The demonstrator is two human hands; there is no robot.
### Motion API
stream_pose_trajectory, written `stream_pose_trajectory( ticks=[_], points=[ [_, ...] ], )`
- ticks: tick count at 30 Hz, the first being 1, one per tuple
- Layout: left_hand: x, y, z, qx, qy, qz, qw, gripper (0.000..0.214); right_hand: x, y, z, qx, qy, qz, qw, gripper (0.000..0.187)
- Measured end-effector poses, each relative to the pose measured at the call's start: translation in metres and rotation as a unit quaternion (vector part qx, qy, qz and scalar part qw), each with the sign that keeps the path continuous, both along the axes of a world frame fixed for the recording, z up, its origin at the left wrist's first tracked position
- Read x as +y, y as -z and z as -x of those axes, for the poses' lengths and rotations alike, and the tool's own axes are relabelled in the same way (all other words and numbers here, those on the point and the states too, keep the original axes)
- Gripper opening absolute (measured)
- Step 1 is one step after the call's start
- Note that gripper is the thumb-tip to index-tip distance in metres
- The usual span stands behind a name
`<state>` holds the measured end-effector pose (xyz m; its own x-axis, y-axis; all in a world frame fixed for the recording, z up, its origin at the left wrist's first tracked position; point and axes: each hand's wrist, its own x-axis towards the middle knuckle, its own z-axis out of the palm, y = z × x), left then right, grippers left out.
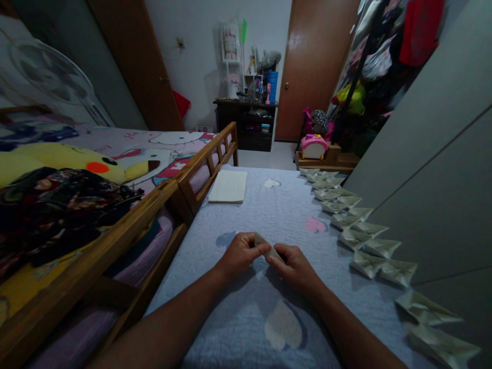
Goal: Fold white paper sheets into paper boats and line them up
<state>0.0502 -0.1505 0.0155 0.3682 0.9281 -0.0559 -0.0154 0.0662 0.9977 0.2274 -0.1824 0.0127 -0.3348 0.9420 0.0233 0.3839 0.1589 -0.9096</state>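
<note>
With the grip of our left hand and right hand both pinched onto the folded paper, low over the bed, we should square its edges and crease firmly.

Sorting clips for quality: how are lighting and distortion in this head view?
Head view: dim and muted; wide-angle lens tilts the bed rail and wardrobe; left hand, right hand and the folded paper between them look fairly sharp; no glare.
</note>
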Motion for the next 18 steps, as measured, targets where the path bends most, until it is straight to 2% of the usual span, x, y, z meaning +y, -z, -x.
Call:
stream_pose_trajectory(
  ticks=[5, 12, 18],
  points=[
    [-0.0043, -0.0009, -0.0038, -0.002, -0.004, -0.014, 1.0, 0.03, -0.0007, -0.0018, -0.0004, 0.011, -0.013, 0.005, 1.0, 0.033],
    [-0.002, -0.0049, -0.0001, -0.042, -0.079, 0.014, 0.996, 0.031, -0.0006, -0.0023, -0.0034, 0.002, -0.019, 0.02, 1.0, 0.034],
    [0.0, -0.0047, 0.0012, -0.038, -0.084, 0.016, 0.996, 0.033, -0.0004, -0.0006, -0.0052, 0.01, -0.016, 0.034, 0.999, 0.041]
  ],
)
